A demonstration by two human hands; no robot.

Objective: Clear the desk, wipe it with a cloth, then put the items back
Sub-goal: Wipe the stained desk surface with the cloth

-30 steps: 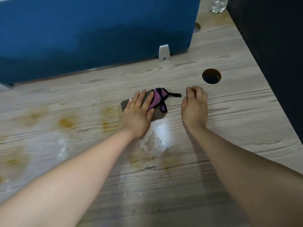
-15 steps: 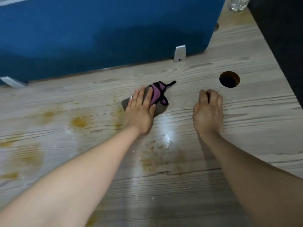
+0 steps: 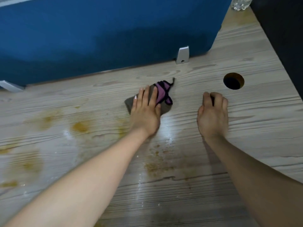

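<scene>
Stained wooden desk (image 3: 246,145) below a blue partition (image 3: 98,38).
The left hand (image 3: 146,115) lies flat, fingers spread, on the cloth (image 3: 161,97), which sits left of the cable hole (image 3: 233,81); the right hand (image 3: 213,115), fingers curled under, rests below that hole.

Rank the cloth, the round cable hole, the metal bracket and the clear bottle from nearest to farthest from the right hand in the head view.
From the right hand:
1. Round cable hole, just beyond the knuckles, slightly right.
2. Cloth, to the left, under the left hand.
3. Metal bracket, farther back at the blue divider's foot.
4. Clear bottle, at the far desk corner.
</scene>
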